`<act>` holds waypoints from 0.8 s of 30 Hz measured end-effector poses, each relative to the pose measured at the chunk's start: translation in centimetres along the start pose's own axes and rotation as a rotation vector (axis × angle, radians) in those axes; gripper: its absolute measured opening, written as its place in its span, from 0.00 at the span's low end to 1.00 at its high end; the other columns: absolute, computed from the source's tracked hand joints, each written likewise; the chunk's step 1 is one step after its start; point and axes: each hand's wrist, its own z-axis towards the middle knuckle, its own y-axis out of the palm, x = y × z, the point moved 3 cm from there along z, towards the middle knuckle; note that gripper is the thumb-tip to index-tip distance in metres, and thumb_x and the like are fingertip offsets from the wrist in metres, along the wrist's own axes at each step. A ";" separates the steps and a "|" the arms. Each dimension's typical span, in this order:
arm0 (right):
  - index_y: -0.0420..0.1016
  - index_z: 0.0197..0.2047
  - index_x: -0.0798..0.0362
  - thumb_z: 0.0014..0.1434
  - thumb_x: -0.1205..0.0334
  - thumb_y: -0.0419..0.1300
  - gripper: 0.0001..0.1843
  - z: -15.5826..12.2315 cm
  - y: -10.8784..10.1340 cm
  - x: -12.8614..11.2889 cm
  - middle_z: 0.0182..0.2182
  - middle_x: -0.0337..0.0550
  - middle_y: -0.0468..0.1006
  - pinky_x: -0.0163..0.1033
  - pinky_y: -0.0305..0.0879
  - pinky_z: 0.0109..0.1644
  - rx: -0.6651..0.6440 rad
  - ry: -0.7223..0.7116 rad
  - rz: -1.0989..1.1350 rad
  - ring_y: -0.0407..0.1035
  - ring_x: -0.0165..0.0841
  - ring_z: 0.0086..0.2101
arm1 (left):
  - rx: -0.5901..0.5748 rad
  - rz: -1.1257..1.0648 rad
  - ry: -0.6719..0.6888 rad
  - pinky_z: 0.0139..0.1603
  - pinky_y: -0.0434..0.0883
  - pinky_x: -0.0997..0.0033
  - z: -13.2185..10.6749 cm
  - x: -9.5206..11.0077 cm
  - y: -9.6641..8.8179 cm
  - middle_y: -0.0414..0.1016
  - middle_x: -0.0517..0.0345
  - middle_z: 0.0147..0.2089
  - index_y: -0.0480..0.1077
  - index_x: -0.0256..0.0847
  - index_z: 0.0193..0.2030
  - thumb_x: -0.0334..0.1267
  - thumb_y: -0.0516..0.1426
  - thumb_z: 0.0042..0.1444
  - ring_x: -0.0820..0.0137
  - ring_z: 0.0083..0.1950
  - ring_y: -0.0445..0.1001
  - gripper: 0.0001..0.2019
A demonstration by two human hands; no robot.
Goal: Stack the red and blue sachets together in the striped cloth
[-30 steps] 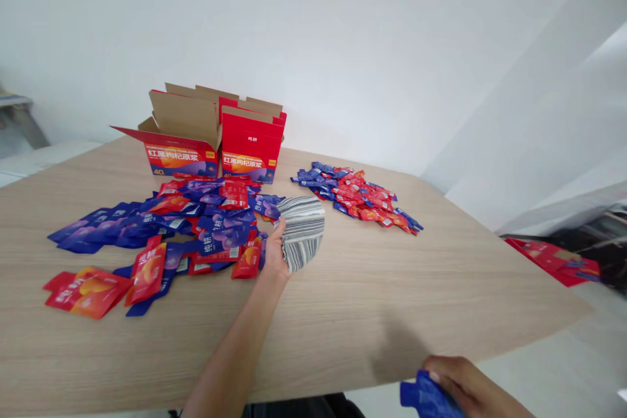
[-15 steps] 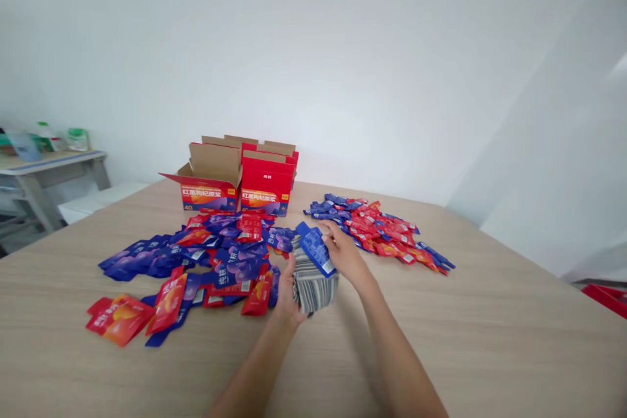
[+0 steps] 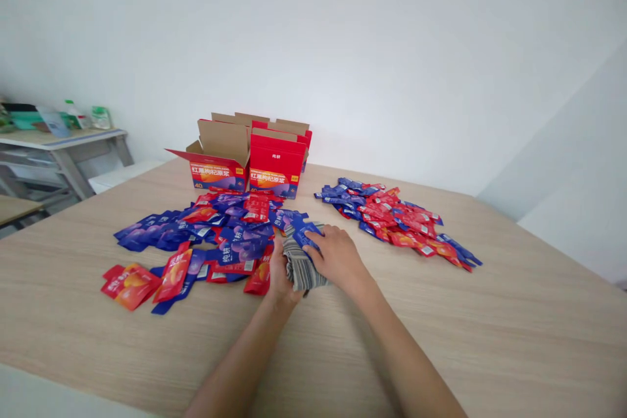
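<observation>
My left hand (image 3: 281,274) is wrapped round a folded grey striped cloth (image 3: 304,269), held above the table. A blue pouch (image 3: 307,235) lies against the top of the cloth, and my right hand (image 3: 337,255) grips it with the fingers partly covering it. Just left of my hands spreads a heap of blue pouches (image 3: 245,248) and red pouches (image 3: 175,272). Some of those pouches overlap, and the nearest ones lie flat on the wood.
Open red cartons (image 3: 277,166) stand behind the left heap, flaps raised. A second pile of red and blue pouches (image 3: 392,219) lies at the right on the table (image 3: 441,326). Far left, a side desk (image 3: 63,140) carries bottles and a cup.
My right hand has closed further over the blue pouch, pressing it to the cloth and covering more of it. The view has tilted down and shifted left.
</observation>
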 end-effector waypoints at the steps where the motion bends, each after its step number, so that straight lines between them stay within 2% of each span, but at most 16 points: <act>1: 0.76 0.58 0.51 0.69 0.52 0.56 0.20 -0.2 -0.2 -0.3 0.47 0.57 0.74 0.57 0.63 0.56 0.028 -0.009 0.010 0.67 0.50 0.50 | 0.014 0.008 0.006 0.59 0.73 0.53 -0.1 0.3 -0.1 0.82 0.42 0.45 0.77 0.33 0.45 0.56 0.39 0.69 0.55 0.55 0.78 0.33; 4: 0.77 0.55 0.49 0.68 0.54 0.57 0.16 -0.5 -0.4 -0.7 0.59 0.56 0.70 0.66 0.49 0.66 0.140 -0.094 0.068 0.58 0.55 0.61 | 0.016 0.039 0.022 0.59 0.73 0.53 -0.1 1.0 -0.3 0.83 0.44 0.43 0.77 0.34 0.45 0.56 0.41 0.69 0.55 0.55 0.79 0.31; 6: 0.74 0.57 0.49 0.69 0.57 0.54 0.16 -0.4 0.1 -0.6 0.67 0.52 0.63 0.67 0.40 0.70 0.135 -0.171 0.113 0.50 0.52 0.67 | -0.016 0.053 0.022 0.59 0.73 0.53 0.1 1.0 -0.4 0.83 0.46 0.46 0.76 0.35 0.49 0.55 0.43 0.69 0.56 0.55 0.78 0.29; 7: 0.71 0.60 0.50 0.70 0.60 0.52 0.18 -0.2 0.6 -0.4 0.69 0.52 0.60 0.66 0.39 0.71 0.101 -0.191 0.134 0.48 0.50 0.69 | -0.033 0.060 0.007 0.59 0.73 0.53 0.2 0.7 -0.5 0.83 0.46 0.47 0.76 0.35 0.51 0.55 0.43 0.69 0.56 0.55 0.78 0.28; 10: 0.61 0.69 0.55 0.72 0.64 0.47 0.25 0.6 2.3 0.5 0.71 0.56 0.56 0.60 0.45 0.72 0.018 -0.144 0.179 0.49 0.47 0.70 | -0.081 0.078 -0.097 0.61 0.72 0.52 0.4 -0.6 -0.5 0.82 0.47 0.51 0.73 0.37 0.58 0.56 0.47 0.68 0.55 0.56 0.78 0.27; 12: 0.62 0.70 0.57 0.71 0.65 0.47 0.26 1.1 3.1 1.4 0.71 0.57 0.56 0.59 0.48 0.72 0.031 -0.098 0.199 0.49 0.48 0.70 | -0.097 0.086 -0.151 0.61 0.71 0.52 0.4 -1.4 -0.5 0.81 0.47 0.52 0.72 0.38 0.60 0.57 0.48 0.67 0.54 0.56 0.78 0.28; 15: 0.65 0.68 0.55 0.70 0.65 0.47 0.25 1.5 3.5 2.1 0.71 0.54 0.57 0.59 0.51 0.72 0.074 -0.106 0.247 0.51 0.47 0.69 | -0.079 0.100 -0.170 0.60 0.71 0.51 0.3 -2.2 -0.4 0.82 0.46 0.51 0.72 0.38 0.61 0.57 0.49 0.66 0.53 0.55 0.79 0.28; 19: 0.66 0.68 0.59 0.70 0.64 0.47 0.25 1.3 3.1 1.7 0.70 0.58 0.59 0.59 0.52 0.71 0.061 -0.134 0.225 0.51 0.48 0.69 | -0.007 0.083 -0.102 0.60 0.72 0.52 0.2 -1.9 -0.3 0.82 0.45 0.50 0.71 0.37 0.61 0.57 0.44 0.68 0.54 0.55 0.79 0.31; 24: 0.71 0.65 0.53 0.69 0.64 0.52 0.23 0.3 2.1 -0.2 0.67 0.55 0.65 0.61 0.51 0.70 -0.031 -0.228 0.140 0.56 0.48 0.67 | 0.086 0.040 0.055 0.57 0.74 0.55 0.3 0.5 -0.2 0.83 0.45 0.46 0.73 0.34 0.58 0.55 0.41 0.69 0.56 0.52 0.80 0.30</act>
